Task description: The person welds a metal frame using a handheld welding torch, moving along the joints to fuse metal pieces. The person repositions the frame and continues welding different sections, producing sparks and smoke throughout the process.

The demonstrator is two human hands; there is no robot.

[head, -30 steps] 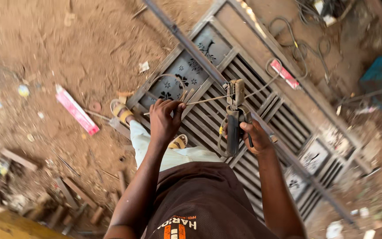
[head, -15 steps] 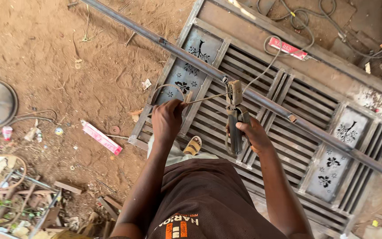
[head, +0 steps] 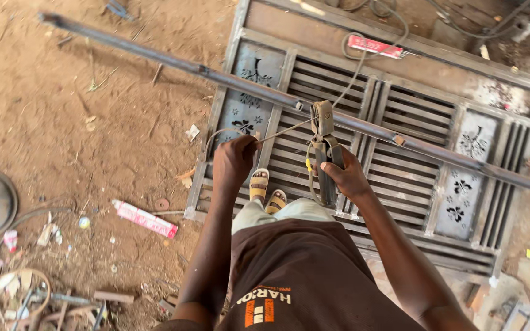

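While one long steel bar [head: 228, 78] crosses one metal gate [head: 400, 178], the right hand [head: 346, 175] grips one electrode holder [head: 324, 153]. Left hand [head: 234, 160] pinches one thin welding rod [head: 283, 130]. Both bar ends are cut off.

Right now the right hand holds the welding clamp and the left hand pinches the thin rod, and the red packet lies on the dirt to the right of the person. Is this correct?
Not quite: the head view shows the red packet on the dirt to the person's left. The rest stands: the right hand holds the welding clamp and the left hand pinches the thin rod.
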